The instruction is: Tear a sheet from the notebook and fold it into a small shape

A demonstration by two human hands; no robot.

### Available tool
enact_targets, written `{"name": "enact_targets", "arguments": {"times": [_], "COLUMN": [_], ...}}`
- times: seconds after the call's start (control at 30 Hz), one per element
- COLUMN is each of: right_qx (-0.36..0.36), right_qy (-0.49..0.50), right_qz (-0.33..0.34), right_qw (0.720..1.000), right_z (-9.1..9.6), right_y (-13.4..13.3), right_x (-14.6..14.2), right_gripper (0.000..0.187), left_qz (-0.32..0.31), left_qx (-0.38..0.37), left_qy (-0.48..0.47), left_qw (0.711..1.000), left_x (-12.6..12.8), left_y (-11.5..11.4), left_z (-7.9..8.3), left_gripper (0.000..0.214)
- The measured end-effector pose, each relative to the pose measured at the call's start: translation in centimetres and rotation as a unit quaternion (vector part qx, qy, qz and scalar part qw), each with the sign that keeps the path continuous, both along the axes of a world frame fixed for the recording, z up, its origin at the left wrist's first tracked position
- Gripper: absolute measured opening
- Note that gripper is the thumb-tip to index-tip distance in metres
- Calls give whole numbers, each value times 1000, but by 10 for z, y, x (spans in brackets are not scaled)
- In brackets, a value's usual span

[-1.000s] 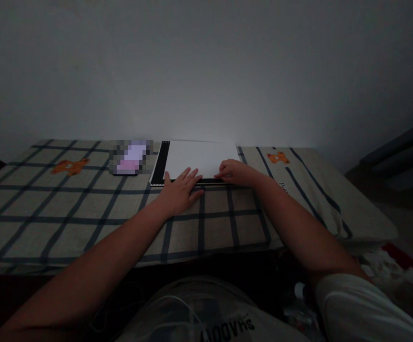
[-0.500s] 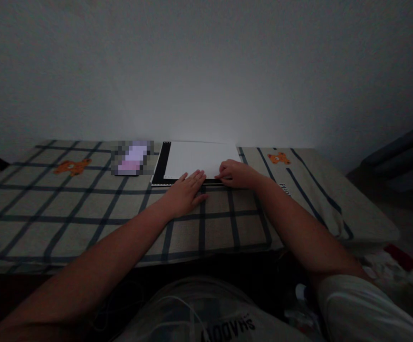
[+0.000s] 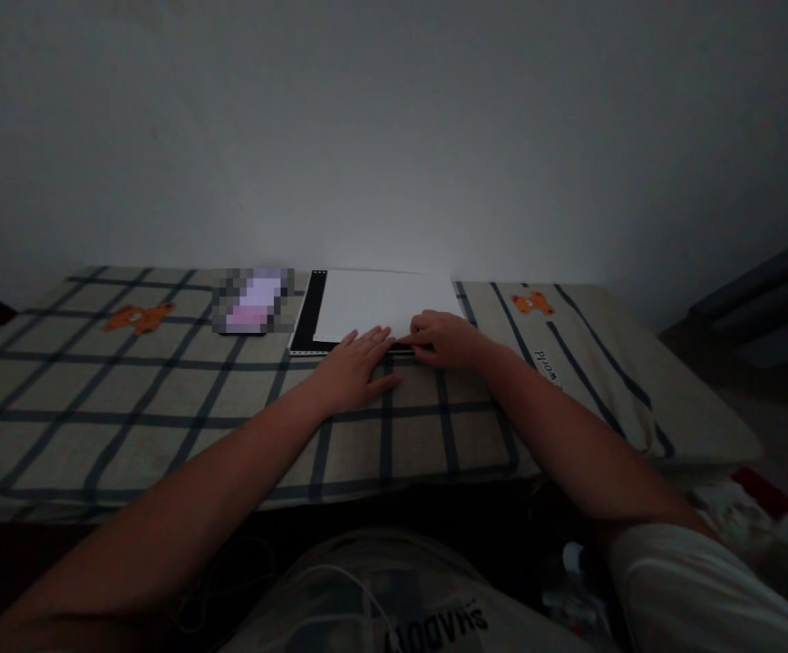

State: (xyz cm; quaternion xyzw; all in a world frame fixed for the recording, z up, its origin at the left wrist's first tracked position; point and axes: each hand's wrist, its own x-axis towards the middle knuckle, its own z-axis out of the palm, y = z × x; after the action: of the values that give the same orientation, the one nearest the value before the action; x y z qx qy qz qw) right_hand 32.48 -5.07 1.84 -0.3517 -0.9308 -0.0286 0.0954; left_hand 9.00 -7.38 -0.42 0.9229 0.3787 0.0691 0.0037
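A glowing white light pad (image 3: pixel 380 304) with a black border lies at the far edge of a table covered in a checked cloth (image 3: pixel 162 399). My left hand (image 3: pixel 356 372) lies flat, palm down, on the cloth, its fingertips touching the pad's near edge. My right hand (image 3: pixel 444 337) rests with curled fingers on the pad's near right edge; I cannot make out whether it pinches a sheet there.
A blurred, lit object (image 3: pixel 254 299) lies just left of the pad. The cloth carries orange bear prints (image 3: pixel 136 317) at the left and right. A plain wall rises right behind the table. Dark clutter sits on the floor at the lower right.
My right hand has slid a little left along the pad's near edge, toward my left hand. My left hand has drawn back slightly off the pad.
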Motion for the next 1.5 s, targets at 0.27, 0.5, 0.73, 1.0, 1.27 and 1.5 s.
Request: {"name": "enact_targets", "arguments": {"times": [0.27,0.5,0.73,1.0,1.27,1.5], "right_qx": [-31,-90,-125,-45,-90,-99], "right_qy": [-12,-38,3,53,55,79], "right_qz": [-25,-69,-83,-23,29,18], "right_qw": [999,993,989,997,994,992], "right_z": [5,17,17,7,1,-4], "right_y": [5,9,14,7,11,16], "right_x": [5,24,39,19,13,15], "right_gripper": [28,27,25,32,33,33], "left_qz": [5,12,10,19,24,82], "left_qx": [2,1,9,7,5,14], "left_qy": [6,-2,-12,-5,25,46], "left_qw": [1000,1000,1000,1000,999,995], "left_x": [1,3,2,2,2,5], "left_y": [-3,-3,-3,-4,-3,-12], "left_z": [2,3,1,1,2,6], "left_gripper": [68,66,65,66,64,69]}}
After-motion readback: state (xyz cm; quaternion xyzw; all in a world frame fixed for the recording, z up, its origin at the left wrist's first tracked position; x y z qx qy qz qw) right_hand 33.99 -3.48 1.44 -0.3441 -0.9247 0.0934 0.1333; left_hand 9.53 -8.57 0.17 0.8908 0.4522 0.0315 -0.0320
